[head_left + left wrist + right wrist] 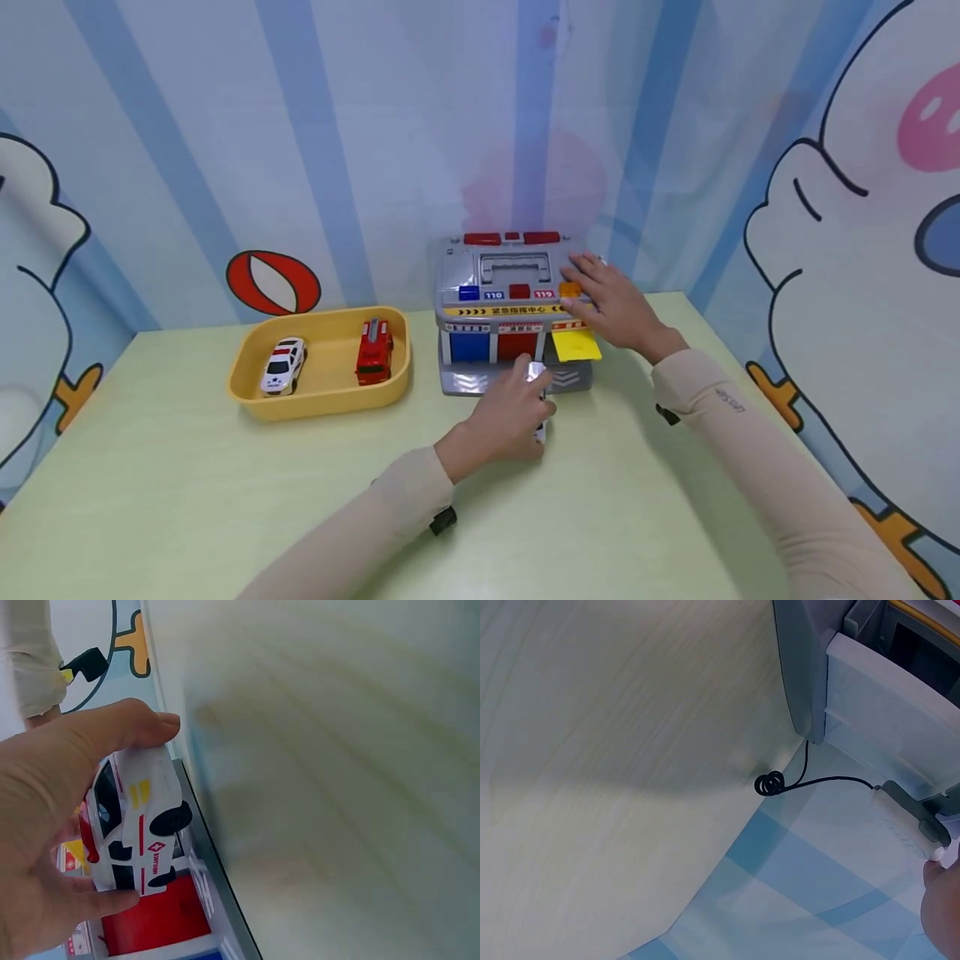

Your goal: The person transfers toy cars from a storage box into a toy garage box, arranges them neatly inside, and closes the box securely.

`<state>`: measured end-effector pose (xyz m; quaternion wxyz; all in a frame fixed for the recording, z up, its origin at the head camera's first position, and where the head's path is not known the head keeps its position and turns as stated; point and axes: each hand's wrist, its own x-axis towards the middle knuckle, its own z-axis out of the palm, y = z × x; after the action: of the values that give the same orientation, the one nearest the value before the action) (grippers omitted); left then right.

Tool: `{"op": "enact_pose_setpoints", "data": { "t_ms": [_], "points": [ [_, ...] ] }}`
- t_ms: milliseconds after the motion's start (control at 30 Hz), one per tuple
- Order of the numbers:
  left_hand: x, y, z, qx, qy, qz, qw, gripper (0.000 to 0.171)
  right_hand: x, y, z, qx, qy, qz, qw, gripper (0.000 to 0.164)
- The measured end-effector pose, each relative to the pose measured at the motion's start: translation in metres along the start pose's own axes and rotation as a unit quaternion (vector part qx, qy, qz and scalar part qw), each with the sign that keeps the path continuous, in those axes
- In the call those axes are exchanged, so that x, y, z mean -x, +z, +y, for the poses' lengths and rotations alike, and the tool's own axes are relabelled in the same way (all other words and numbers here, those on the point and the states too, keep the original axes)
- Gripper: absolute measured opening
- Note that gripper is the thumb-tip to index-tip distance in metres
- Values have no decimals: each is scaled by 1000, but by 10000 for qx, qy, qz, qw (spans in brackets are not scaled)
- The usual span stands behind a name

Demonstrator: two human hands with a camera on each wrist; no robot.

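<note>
My left hand (510,412) grips a white toy car (142,817) with red and yellow markings, thumb at one end and fingers at the other. It is held at the front ramp of a grey toy garage (457,271). The garage has a blue door (469,346), a red door (516,344) and a yellow door (576,345), which is swung up. Across the garage roof's right side lies my right hand (618,304), fingers extended beside the orange button (570,289). In the right wrist view only a little of that hand shows.
Left of the garage stands a yellow tray (318,407) holding a white police car (284,367) and a red fire truck (373,352). A small handset (911,821) with a coiled black cord (771,784) hangs on the garage's side. Printed fabric rises behind the table (187,492).
</note>
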<state>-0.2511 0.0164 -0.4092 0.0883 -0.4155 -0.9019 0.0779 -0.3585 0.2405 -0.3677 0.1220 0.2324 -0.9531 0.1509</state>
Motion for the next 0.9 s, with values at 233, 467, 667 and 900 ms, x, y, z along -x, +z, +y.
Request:
{"op": "enact_pose_setpoints", "data": {
  "t_ms": [233,467,667,900],
  "points": [
    [-12,5,6,94,-170,65,9998,37,0,2,1,-53,-16,60,10000,67],
    [-21,5,8,257,-205,-135,9994,40,1,2,2,-63,-48,90,9999,67],
    [-31,2,9,396,-152,-412,9982,45,0,3,1,-51,-74,134,9999,67],
    [-45,3,15,425,-169,-427,9980,44,2,3,3,-100,-128,139,9998,68]
  ]
}}
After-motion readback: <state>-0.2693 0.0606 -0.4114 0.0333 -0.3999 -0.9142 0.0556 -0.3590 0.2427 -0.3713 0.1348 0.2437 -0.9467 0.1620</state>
